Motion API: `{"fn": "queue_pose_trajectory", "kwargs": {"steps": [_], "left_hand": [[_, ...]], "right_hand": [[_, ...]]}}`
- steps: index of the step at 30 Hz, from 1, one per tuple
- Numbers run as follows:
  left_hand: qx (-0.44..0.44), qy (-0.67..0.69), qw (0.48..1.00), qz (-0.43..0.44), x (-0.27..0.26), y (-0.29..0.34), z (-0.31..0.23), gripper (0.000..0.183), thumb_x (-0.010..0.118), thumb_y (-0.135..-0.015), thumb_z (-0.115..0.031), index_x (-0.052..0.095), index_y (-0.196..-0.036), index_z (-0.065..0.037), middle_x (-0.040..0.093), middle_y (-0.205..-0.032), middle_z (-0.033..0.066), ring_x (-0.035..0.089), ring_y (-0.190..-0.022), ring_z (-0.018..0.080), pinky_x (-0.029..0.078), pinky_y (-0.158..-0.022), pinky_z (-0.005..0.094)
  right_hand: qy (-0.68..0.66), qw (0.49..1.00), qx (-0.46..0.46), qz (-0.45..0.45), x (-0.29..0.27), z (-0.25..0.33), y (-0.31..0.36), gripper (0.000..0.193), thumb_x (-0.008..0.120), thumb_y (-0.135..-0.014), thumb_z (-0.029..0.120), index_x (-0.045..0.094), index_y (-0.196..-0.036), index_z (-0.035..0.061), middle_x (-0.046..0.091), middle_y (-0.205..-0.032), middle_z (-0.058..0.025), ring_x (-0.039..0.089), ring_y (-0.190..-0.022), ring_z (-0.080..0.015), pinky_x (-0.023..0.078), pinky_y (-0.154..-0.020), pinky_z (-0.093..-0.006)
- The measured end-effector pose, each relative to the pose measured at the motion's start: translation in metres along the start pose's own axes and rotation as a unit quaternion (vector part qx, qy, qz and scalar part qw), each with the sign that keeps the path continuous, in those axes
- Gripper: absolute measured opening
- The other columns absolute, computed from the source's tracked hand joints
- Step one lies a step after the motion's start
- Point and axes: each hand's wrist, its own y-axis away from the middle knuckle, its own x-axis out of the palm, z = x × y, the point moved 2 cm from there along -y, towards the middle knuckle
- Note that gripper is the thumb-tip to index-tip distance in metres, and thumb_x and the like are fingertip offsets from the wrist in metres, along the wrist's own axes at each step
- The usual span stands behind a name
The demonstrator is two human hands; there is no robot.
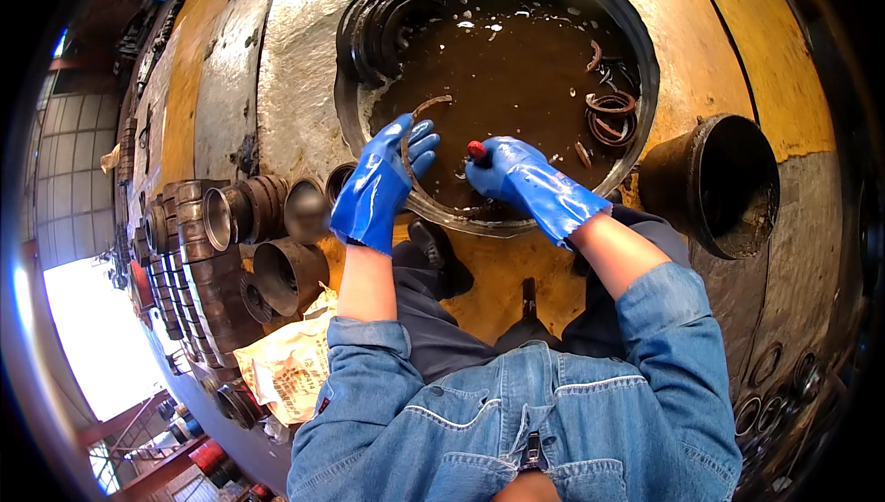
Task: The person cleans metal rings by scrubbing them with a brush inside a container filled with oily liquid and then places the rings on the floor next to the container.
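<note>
Rusty thin metal ring (417, 147), over the near rim of the round basin of brown liquid (516, 59), is pinched by the blue-gloved left hand (383, 179); the right hand (507, 175) clenches a red-tipped tool (477, 151). Best scrub steadily, ring braced against that rim.

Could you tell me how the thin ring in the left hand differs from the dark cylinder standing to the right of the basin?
The thin ring is a slim, rusty hoop; the dark cylinder is a thick-walled, deep tube. The ring is held by the left hand over the brown liquid in the basin, while the cylinder rests untouched on the floor outside it. The ring looks wet; the cylinder looks dry and grimy. Both are round, open in the middle and worn.
</note>
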Motion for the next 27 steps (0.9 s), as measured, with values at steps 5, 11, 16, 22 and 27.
{"fn": "queue_pose_trajectory", "kwargs": {"steps": [5,11,16,22,27], "left_hand": [[0.053,-0.195,0.979,0.038,0.011,-0.007,0.001,0.052,0.063,-0.1,-0.017,0.049,-0.146,0.002,0.073,-0.122,0.0173,0.074,-0.098,0.0232,0.057,-0.082,0.032],[0.321,-0.563,0.75,0.134,0.018,0.019,-0.013,0.028,0.073,-0.074,0.002,0.075,-0.102,0.002,0.074,-0.099,0.015,0.073,-0.088,0.0281,0.057,-0.078,0.033],[0.06,-0.304,0.948,0.073,0.022,0.02,-0.009,0.042,0.068,-0.098,-0.018,0.063,-0.134,0.0,0.075,-0.115,0.0108,0.074,-0.094,0.0219,0.058,-0.073,0.0315],[0.032,-0.263,0.961,0.079,0.028,0.014,-0.01,0.067,0.082,-0.091,-0.026,0.055,-0.147,-0.001,0.073,-0.123,0.0128,0.074,-0.093,0.0207,0.058,-0.07,0.0308],[0.044,-0.231,0.967,0.099,0.011,0.0,-0.011,0.066,0.08,-0.093,-0.024,0.052,-0.149,-0.003,0.07,-0.13,0.0145,0.073,-0.098,0.0229,0.059,-0.073,0.0329]], "right_hand": [[-0.183,0.978,-0.06,-0.075,-0.021,-0.02,-0.025,0.029,0.069,-0.093,0.035,0.077,-0.103,0.0096,0.077,-0.098,-0.0148,0.074,-0.086,-0.0265,0.058,-0.082,-0.0361],[-0.368,0.859,-0.346,-0.078,-0.018,0.019,0.002,0.029,0.074,-0.092,0.032,0.077,-0.11,0.0093,0.077,-0.096,-0.0121,0.073,-0.088,-0.0235,0.058,-0.085,-0.0345],[-0.273,0.913,-0.274,-0.127,-0.042,0.012,0.003,0.029,0.062,-0.091,0.034,0.076,-0.095,0.009,0.075,-0.09,-0.0133,0.07,-0.083,-0.0311,0.055,-0.077,-0.0405],[-0.473,0.847,-0.223,-0.094,-0.055,-0.01,0.003,0.03,0.056,-0.098,0.03,0.072,-0.084,0.0077,0.073,-0.084,-0.0047,0.065,-0.078,-0.0156,0.051,-0.082,-0.0313],[-0.511,0.834,-0.076,-0.195,-0.061,-0.04,-0.018,0.031,0.057,-0.095,0.029,0.073,-0.085,0.0053,0.073,-0.079,-0.0067,0.069,-0.074,-0.02,0.052,-0.075,-0.033]]}}
